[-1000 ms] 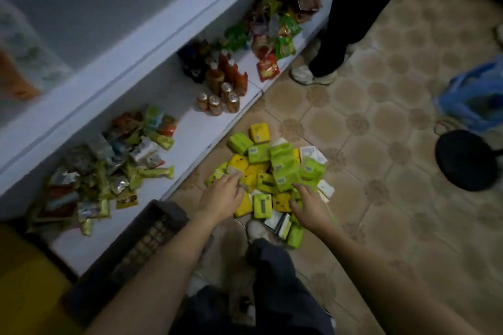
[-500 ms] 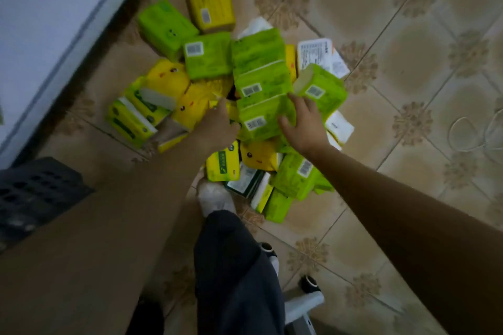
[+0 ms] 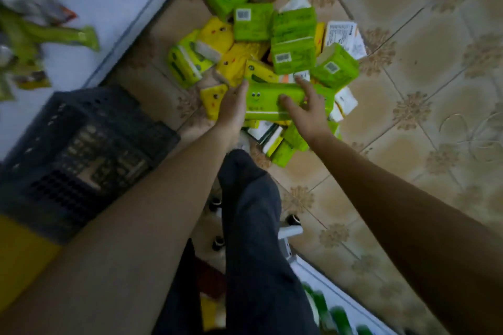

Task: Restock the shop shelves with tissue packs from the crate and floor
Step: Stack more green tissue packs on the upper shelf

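Dark trouser leg: the person's dark grey trouser leg (image 3: 253, 226) filled the bottom centre of the view, the knee pointing toward the pile.
Bare forearms: both reached forward from the lower corners and met over the near edge of the pile.
Left hand: the left hand (image 3: 234, 109) lay flat against the left end of a long bright-green plastic tissue pack with a smiling face printed on it (image 3: 272, 102), fingers straight and together, pressing rather than curling.
Right hand: the right hand (image 3: 310, 109) was spread partly open over the pack's right end, thumb on the near face and fingertips over the top edge.
Held pack: it sat crosswise between the two palms, above the near side of the pile; whether it was clear of the packs beneath could not be told.
Crate: a dark slotted plastic crate (image 3: 81, 149) stood left of the forearm, against the shelf edge; its contents were blurred.
Pile on the floor: a heap of green, yellow and white plastic-wrapped tissue packs (image 3: 272, 35) lay loose on the beige patterned floor tiles (image 3: 408, 62), several showing barcode labels, packs overlapping at all angles.
Shelf: the white bottom shelf board (image 3: 122, 8) ran diagonally across the upper left, just beside the pile, with blurred green snack packets (image 3: 54, 35) lying on it.
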